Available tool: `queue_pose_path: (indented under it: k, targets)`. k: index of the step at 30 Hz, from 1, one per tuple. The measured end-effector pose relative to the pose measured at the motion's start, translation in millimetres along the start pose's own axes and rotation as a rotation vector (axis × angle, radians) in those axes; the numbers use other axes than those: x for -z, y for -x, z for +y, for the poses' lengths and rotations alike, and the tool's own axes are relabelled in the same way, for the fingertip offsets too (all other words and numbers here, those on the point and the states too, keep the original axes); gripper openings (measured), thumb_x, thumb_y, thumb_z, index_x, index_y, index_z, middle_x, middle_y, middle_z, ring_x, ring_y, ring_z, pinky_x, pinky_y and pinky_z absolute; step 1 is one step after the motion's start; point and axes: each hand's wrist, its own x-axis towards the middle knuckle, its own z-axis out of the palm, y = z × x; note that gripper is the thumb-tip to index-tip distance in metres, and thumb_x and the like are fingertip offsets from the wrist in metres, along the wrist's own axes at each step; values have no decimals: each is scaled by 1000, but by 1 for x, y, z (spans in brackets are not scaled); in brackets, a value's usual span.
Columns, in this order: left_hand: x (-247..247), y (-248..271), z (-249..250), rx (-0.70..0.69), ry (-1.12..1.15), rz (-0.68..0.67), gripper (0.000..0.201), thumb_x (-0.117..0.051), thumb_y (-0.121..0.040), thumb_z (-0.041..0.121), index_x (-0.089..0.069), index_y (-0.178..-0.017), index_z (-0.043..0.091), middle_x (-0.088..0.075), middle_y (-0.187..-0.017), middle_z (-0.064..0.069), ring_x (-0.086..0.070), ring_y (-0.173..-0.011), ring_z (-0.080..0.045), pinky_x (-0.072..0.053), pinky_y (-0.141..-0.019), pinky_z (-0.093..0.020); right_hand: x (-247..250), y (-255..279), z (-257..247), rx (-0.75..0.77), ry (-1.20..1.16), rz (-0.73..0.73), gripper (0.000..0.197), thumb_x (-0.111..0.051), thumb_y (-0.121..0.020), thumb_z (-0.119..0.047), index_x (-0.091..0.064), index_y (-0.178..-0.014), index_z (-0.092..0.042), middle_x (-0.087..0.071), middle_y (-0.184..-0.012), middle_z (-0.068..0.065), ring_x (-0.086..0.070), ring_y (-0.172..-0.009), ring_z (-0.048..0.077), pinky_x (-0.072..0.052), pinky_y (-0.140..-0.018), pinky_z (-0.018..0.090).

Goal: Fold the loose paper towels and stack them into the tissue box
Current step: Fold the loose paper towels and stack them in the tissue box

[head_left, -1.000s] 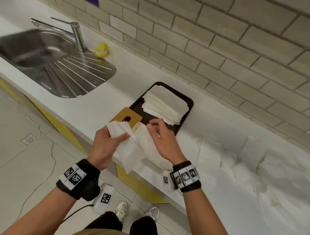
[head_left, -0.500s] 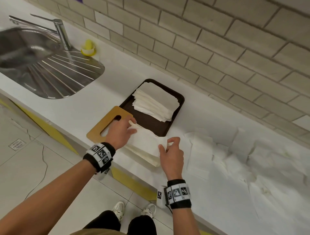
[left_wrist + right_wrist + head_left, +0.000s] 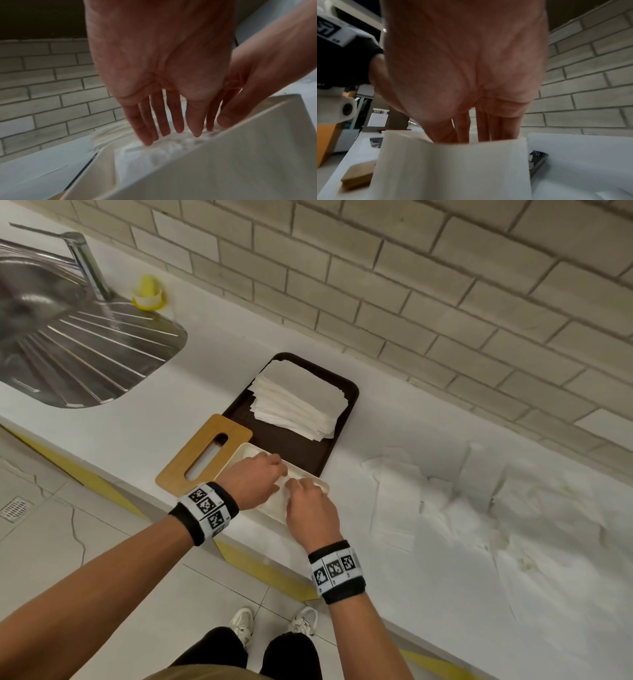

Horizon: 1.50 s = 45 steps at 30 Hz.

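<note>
The white tissue box [image 3: 244, 451] stands open at the counter's front edge. Both hands reach into it. My left hand [image 3: 274, 474] presses a folded paper towel [image 3: 154, 155] down inside the box with straight fingers [image 3: 163, 127]. Just to its right, my right hand [image 3: 298, 487] points straight fingers [image 3: 481, 128] down behind the box wall [image 3: 453, 169], which hides their tips. Neither hand grips anything. A stack of folded towels [image 3: 298, 402] lies on the dark tray [image 3: 291, 446] behind the box. Loose towels [image 3: 445, 501] are spread over the counter to the right.
The box's wooden lid [image 3: 202, 457] with its slot lies flat to the left of the box. A steel sink [image 3: 68, 344] with a tap [image 3: 85, 265] and a small yellow object [image 3: 148, 294] sit far left. A brick wall [image 3: 411, 285] backs the counter.
Both hands held a folded towel in the air, then lowered it into the box. They now press it down with straight fingers instead of pinching it.
</note>
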Motion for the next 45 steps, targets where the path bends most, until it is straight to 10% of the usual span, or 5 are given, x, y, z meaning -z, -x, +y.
queue_pose_path:
  k: [11, 15, 20, 37, 45]
  targets:
    - [6, -7, -4, 140, -228, -178, 35, -56, -109, 40, -60, -142, 32, -63, -142, 2, -59, -133, -24, -52, -106, -41, 24, -7, 18, -36, -234, -16, 25, -58, -106, -25, -66, -129, -31, -73, -118, 1, -70, -103, 25, -58, -83, 41]
    - [32, 6, 21, 201, -17, 159, 18, -58, -106, 33, -68, -118, 24, -69, -104, 2, -67, -98, -25, -58, -72, -40, 31, 13, 100, -619, -455, 485, 16, -59, -105, -31, -63, -114, -19, -73, -107, 8, -71, -98, 30, -57, -82, 38]
    - [54, 25, 108, 72, 249, 397, 3, -64, -103, 26, -67, -103, 26, -65, -88, 7, -61, -78, -18, -56, -59, -37, 1, 21, 200, -1209, -302, 19, 103, -61, -92, -79, -37, -153, 0, -42, -157, 23, -39, -147, 44, -38, -118, 54]
    - [-51, -32, 250, 555, 1370, -53, 65, -49, -100, 75, -70, -117, 16, -80, -107, -2, -78, -97, -18, -64, -92, -40, 42, 135, 225, -567, -1395, 131, 29, -74, -104, -27, -64, -130, -21, -77, -125, -4, -75, -117, 16, -61, -98, 42]
    - [-111, -15, 254, 714, 1566, -116, 33, -49, -114, 33, -73, -117, 10, -81, -110, -12, -78, -103, -31, -63, -95, -56, -4, 189, 201, -437, -666, 139, 56, -79, -93, -41, -46, -139, -37, -37, -141, -6, -52, -122, 16, -46, -98, 27]
